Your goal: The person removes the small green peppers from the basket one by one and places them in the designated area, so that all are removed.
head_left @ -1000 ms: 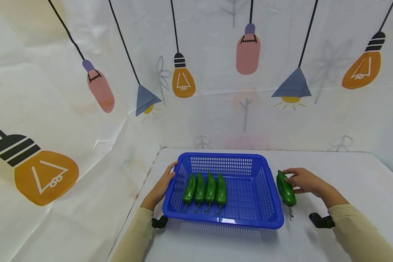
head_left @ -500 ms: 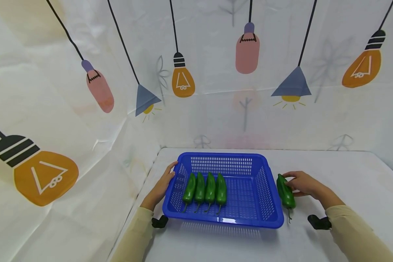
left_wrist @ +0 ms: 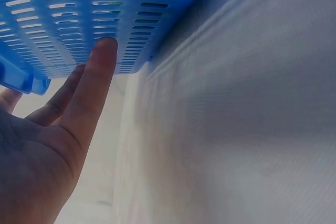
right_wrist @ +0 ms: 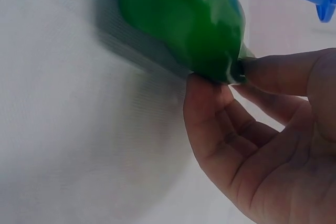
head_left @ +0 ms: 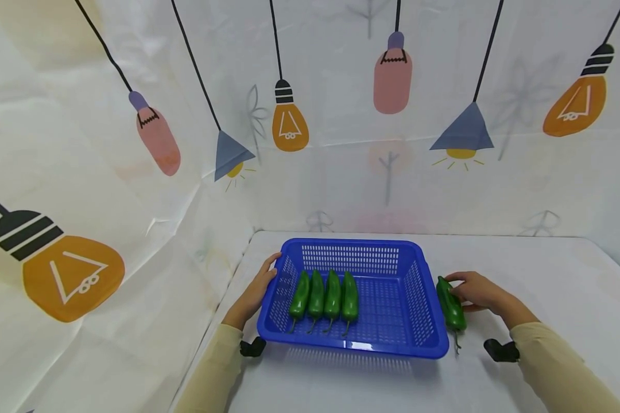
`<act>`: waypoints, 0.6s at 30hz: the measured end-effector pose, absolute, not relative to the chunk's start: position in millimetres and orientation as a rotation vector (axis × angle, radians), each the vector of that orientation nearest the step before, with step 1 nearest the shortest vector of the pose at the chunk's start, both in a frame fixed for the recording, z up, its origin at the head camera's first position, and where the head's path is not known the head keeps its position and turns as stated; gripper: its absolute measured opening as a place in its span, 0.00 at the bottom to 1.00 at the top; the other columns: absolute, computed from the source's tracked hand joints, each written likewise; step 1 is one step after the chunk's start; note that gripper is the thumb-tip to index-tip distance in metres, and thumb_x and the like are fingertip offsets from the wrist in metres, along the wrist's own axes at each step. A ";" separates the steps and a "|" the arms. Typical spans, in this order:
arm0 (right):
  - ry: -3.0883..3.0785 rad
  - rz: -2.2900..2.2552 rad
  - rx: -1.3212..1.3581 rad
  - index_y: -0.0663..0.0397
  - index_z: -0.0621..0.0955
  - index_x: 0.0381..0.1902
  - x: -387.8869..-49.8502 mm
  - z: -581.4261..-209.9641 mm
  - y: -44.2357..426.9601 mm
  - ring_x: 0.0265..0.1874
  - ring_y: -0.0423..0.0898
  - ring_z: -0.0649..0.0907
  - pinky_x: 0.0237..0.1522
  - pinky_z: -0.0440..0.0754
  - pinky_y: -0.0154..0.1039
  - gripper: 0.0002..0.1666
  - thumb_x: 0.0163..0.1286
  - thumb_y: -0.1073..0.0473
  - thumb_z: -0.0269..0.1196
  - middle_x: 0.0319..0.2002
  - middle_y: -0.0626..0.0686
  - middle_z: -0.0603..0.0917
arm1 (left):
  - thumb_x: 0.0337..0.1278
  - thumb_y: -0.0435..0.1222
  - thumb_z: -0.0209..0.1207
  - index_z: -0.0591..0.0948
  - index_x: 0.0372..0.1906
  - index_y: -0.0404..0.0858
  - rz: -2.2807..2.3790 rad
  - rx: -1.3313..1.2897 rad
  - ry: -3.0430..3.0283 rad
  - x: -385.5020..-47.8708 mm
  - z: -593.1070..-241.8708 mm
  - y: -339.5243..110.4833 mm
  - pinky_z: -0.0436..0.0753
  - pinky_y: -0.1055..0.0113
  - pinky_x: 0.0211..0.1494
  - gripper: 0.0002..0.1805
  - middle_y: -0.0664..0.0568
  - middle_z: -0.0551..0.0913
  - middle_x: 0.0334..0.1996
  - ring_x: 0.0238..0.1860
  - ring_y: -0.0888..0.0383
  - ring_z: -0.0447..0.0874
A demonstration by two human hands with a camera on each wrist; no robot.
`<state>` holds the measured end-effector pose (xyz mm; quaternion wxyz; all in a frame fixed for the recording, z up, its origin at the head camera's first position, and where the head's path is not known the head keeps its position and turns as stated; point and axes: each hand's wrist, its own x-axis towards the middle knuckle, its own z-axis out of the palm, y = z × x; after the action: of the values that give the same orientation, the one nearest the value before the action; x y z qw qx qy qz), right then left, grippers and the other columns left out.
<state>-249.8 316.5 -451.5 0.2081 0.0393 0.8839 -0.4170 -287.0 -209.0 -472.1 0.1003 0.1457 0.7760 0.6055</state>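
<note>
My left hand (head_left: pixel 253 292) touches the left side of a blue perforated plastic basket (head_left: pixel 396 350). Seen from the left wrist, its extended fingers lie against the slotted outer wall (left_wrist: pixel 58 35). Several green chili peppers (head_left: pixel 333 295) stand in a row inside the basket, stems toward me. Just right of the basket, my right hand (head_left: pixel 479 291) pinches another green chili pepper (head_left: pixel 452 310) between thumb and fingers. The right wrist view shows this pepper (right_wrist: pixel 184 19) close over the white surface; whether it touches is unclear.
Under the basket is a white-covered table (head_left: pixel 558 287). White sheeting (head_left: pixel 336 183) with printed lamps rises behind and at the left. Black wrist-worn devices (head_left: pixel 501 351) hang below the cuffs. The right half of the basket floor (head_left: pixel 384 304) is bare.
My right hand and the pepper it holds have moved slightly toward me and lower, beside the basket. The left hand, basket and other peppers stay in place.
</note>
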 end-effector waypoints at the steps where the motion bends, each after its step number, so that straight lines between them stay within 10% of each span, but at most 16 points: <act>1: 2.458 -1.161 0.115 0.78 0.65 0.68 -250.0 -452.1 316.3 0.40 0.53 0.81 0.42 0.86 0.49 0.30 0.72 0.69 0.52 0.48 0.69 0.79 | 0.83 0.43 0.34 0.52 0.81 0.46 1.793 0.432 2.290 -287.3 -471.9 -209.0 0.60 0.40 0.70 0.28 0.39 0.48 0.80 0.70 0.37 0.60; 18: 2.467 -1.145 0.121 0.79 0.65 0.67 -250.4 -455.5 317.5 0.41 0.53 0.83 0.42 0.86 0.50 0.30 0.73 0.65 0.53 0.49 0.71 0.79 | 0.83 0.44 0.34 0.50 0.81 0.47 1.794 0.468 2.256 -289.8 -474.9 -211.9 0.63 0.42 0.69 0.28 0.39 0.48 0.79 0.70 0.37 0.62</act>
<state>-250.4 317.5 -455.5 0.2079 0.0436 0.8863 -0.4115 -289.8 -211.9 -474.9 0.1104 0.1592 0.7678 0.6106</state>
